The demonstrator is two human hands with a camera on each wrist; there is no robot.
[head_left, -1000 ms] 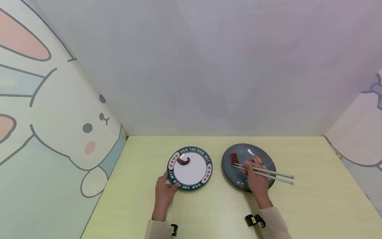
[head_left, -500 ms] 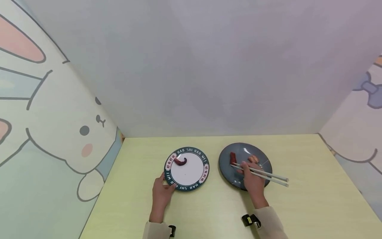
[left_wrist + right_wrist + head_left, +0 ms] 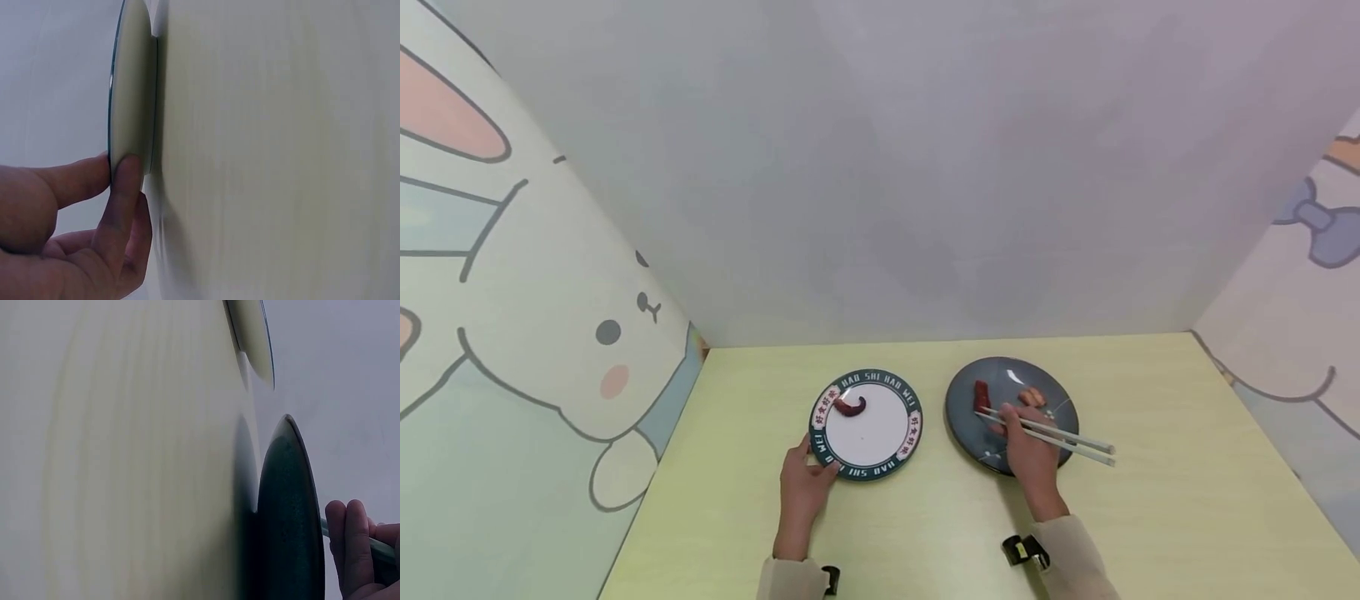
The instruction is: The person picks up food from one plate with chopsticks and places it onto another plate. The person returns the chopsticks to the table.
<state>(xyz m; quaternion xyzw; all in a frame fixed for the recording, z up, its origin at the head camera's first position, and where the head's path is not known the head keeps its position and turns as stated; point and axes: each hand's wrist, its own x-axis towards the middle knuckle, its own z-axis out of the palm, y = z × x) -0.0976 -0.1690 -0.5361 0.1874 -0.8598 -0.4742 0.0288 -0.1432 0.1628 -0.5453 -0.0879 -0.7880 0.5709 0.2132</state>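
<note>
- 2 plates on 1 table (image 3: 925, 533): green-rimmed plate (image 3: 868, 437) left, dark plate (image 3: 966, 429) right, apart.
- Left hand (image 3: 802, 486): thumb and fingers pinch green-rimmed plate's near-left edge.
- Right hand (image 3: 1032, 454): fingers curled round 2 chopsticks (image 3: 1093, 443), tips at red piece's near end; contact unclear.
- Green-rimmed plate: 1 curled piece (image 3: 851, 408).
- Dark plate: 1 red piece (image 3: 982, 394), plus orange food (image 3: 1032, 397), count unclear.
</note>
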